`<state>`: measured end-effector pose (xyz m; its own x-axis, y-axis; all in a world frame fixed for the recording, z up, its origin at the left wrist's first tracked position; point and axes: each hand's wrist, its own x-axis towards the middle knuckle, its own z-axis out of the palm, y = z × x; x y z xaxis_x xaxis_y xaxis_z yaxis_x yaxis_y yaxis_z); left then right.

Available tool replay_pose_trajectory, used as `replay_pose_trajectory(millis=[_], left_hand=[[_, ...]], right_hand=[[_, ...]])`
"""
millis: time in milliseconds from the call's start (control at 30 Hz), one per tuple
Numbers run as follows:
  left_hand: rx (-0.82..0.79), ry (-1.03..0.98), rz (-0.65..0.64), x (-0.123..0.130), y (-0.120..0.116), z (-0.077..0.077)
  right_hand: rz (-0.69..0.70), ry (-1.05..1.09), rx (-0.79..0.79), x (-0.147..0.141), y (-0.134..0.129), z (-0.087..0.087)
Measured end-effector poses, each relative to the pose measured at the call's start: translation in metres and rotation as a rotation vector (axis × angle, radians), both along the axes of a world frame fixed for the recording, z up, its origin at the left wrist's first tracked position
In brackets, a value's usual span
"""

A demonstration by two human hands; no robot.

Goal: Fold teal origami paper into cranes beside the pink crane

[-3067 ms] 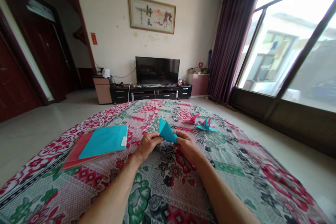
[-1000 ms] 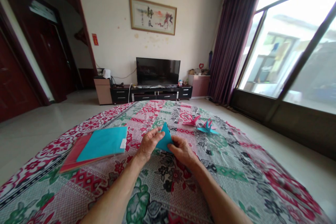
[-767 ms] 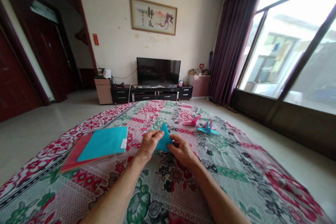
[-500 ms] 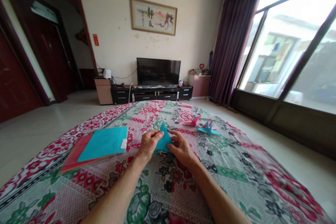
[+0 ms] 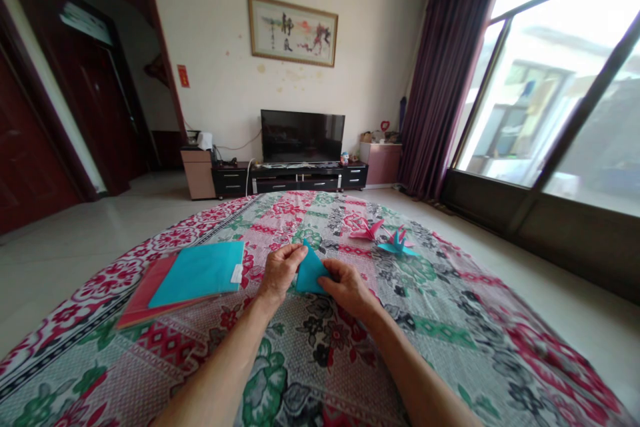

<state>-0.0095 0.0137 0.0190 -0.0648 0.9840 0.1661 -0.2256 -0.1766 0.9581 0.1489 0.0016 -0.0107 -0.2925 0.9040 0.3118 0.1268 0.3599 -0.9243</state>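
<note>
A woven-looking cloth (image 5: 345, 360) with red, green and black flowers covers the rounded table. A glossy black television (image 5: 303, 137) stands beyond, at 12 o'clock from the blue folded paper (image 5: 309, 275). At 9 o'clock lies a flat red pack (image 5: 145, 290), partly under a blue pack (image 5: 197, 273) in shiny clear film with a white label. The left hand (image 5: 281, 271), at 9 o'clock, pinches the paper near its peak; the right hand (image 5: 347, 285), at 4 o'clock, pinches its right edge. The paper is plain, matt and roughly triangular, its point at 12 o'clock, above the cloth; contact with it is unclear. At 2 o'clock sit sharp-winged folded figures: a pink figure (image 5: 369, 232), a blue figure (image 5: 399, 248) and another pink one, partly hidden.
</note>
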Motion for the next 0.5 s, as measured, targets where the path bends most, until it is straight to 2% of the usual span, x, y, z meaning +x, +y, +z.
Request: replay_pose_trajectory(millis=[500], left_hand=[[0.038,0.018,0.048,-0.0007,0.0017,-0.0029]], right_hand=[[-0.012,-0.005,0.012,0.0012,-0.0012,0.0023]])
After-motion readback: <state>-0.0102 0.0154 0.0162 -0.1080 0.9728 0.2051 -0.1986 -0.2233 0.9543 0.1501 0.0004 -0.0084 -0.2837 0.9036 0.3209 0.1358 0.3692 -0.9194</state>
